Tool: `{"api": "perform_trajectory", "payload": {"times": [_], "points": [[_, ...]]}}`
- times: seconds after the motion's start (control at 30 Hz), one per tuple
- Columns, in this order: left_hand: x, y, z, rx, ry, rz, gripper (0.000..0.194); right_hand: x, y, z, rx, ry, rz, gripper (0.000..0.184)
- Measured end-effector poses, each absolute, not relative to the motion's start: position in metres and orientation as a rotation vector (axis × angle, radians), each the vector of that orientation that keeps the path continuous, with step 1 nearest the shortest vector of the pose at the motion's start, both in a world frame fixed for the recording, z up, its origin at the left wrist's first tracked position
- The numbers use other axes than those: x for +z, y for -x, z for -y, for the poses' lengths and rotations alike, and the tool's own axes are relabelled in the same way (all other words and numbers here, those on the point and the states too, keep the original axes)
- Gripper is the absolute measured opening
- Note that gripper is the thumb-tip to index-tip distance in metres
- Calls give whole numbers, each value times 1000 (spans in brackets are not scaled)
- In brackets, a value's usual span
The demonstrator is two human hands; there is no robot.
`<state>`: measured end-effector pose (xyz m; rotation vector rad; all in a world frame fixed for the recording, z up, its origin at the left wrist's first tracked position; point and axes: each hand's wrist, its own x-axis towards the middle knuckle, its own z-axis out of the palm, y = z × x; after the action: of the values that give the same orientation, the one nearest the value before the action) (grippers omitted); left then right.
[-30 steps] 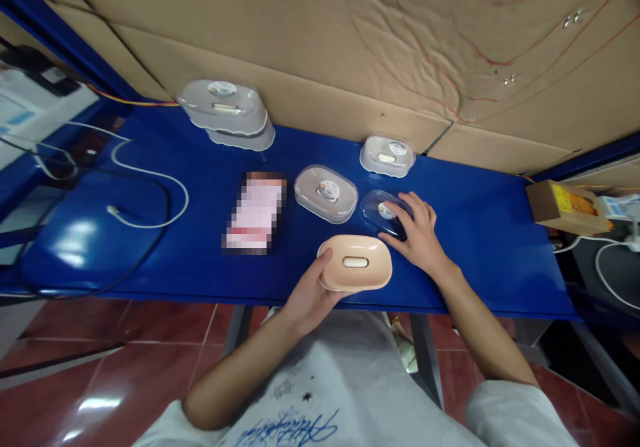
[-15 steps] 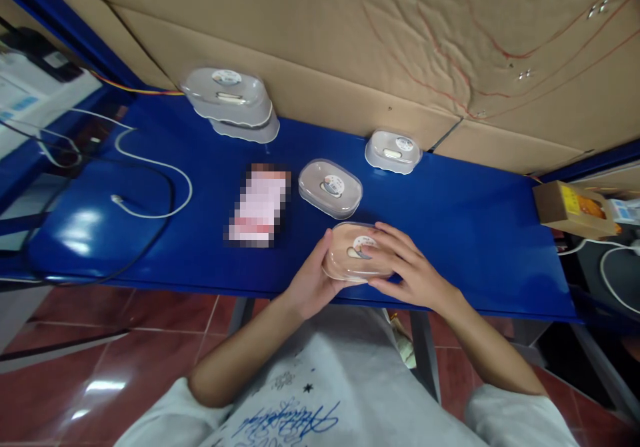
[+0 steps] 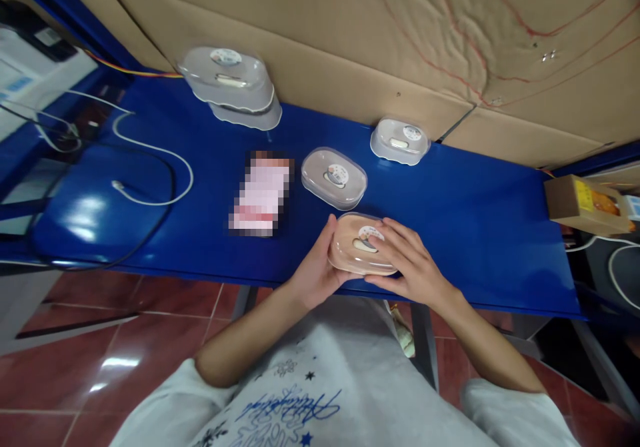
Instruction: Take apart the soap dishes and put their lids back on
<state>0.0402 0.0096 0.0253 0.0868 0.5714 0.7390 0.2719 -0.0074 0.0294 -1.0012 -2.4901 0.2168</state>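
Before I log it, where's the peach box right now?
In the head view, the peach box is right of centre, held between the left hand and right hand by the near table edge, just in front of a grey box.

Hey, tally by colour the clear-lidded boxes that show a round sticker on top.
Peach: 1, the held peach box
Grey: 3, the middle grey box, the back-right grey box and the upper back-left grey box
Total: 4
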Motion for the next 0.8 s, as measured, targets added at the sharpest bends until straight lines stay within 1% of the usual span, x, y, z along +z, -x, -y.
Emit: {"api": "perform_trajectory", "payload": {"times": [0.17, 0.3, 0.47, 0.63, 0.8], "points": [[23, -42, -10, 716, -88, -622, 68, 25, -272, 10, 194, 1084, 2475, 99], [25, -41, -12, 722, -55, -665, 63, 20, -277, 8, 201, 981, 2527, 104], [28, -42, -15, 692, -36, -652, 66, 20, -286, 7, 256, 976, 2564, 93], [26, -45, -15, 723, -29, -657, 66, 27, -286, 9, 203, 1002, 2583, 93], [26, -44, -15, 719, -57, -680, 62, 17, -284, 11, 139, 988, 2531, 90]]}}
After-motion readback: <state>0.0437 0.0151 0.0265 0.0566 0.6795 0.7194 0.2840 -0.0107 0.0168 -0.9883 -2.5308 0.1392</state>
